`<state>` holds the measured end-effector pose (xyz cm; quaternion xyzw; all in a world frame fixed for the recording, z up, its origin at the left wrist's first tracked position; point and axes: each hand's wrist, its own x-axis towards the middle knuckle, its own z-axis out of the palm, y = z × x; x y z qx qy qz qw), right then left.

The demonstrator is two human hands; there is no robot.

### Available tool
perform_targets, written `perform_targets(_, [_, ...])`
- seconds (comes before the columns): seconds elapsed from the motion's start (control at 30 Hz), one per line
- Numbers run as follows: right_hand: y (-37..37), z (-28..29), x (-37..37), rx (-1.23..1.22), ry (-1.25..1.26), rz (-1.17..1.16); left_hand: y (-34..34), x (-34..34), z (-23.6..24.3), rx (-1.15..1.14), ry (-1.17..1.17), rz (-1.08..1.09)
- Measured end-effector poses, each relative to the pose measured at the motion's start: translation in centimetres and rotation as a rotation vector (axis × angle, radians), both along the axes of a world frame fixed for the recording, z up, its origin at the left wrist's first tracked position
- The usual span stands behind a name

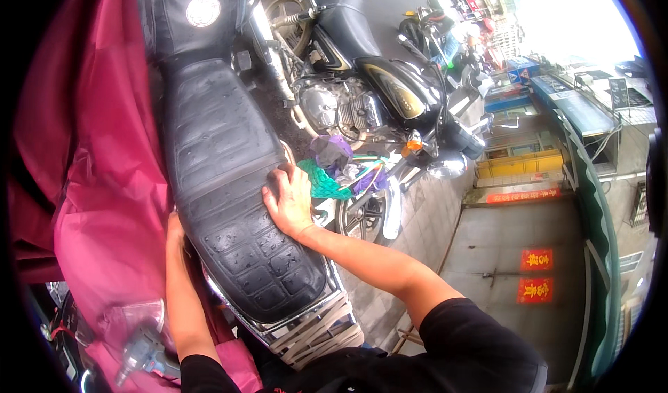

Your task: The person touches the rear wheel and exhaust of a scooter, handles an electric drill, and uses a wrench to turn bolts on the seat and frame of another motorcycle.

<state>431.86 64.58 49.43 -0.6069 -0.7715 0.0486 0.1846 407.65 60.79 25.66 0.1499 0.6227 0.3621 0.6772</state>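
Observation:
A black motorcycle seat point(223, 128) with a ribbed, quilted cover stretches in front of me, water drops on its rear part. My right hand point(289, 199) rests on the seat's right edge, thumb apart from the bent fingers. Down along the seat's left side reaches my left hand point(175, 229); its fingers are hidden between the seat and a dark pink sheet point(111, 205). Behind the seat, nearest my body, sits a metal rack point(316, 334) wound with beige straps. A black cover point(191, 20) with a round pale patch lies ahead of the seat.
A blue-grey power drill point(146, 355) and a clear plastic container point(149, 316) lie on the sheet at lower left. Another motorcycle point(348, 80) stands close on the right, beside a green and purple bundle point(334, 170). A grey shutter point(515, 254) with red signs is farther right.

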Motion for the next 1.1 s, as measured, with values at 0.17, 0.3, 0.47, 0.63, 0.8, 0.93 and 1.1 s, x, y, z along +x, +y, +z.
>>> perform_targets(0.17, [0.0,0.1,0.2,0.007,-0.026,-0.017,-0.4,0.8,-1.6,0.098,-0.046,0.120])
perform_targets(0.3, [-0.1,0.4,0.2,-0.007,-0.053,-0.035,-0.7,0.5,-0.9,0.096,-0.133,0.128])
perform_targets(0.47, [0.0,0.4,0.1,0.000,-0.028,-0.018,0.2,0.3,-2.3,0.021,-0.121,0.119])
perform_targets(0.63, [-0.2,0.4,0.7,-0.048,-0.005,-0.046,-0.5,1.1,1.2,0.150,-0.202,0.238])
perform_targets(0.8, [-0.2,0.4,0.2,0.040,-0.022,-0.025,-0.6,0.2,-0.9,0.093,-0.264,0.207])
perform_targets(0.93, [-0.3,0.4,0.0,0.033,-0.003,-0.016,-0.7,0.6,-1.2,0.085,-0.213,0.243])
perform_targets(1.1, [-0.8,0.5,1.1,-0.031,0.000,-0.074,-1.3,1.9,0.8,0.165,-0.331,0.314])
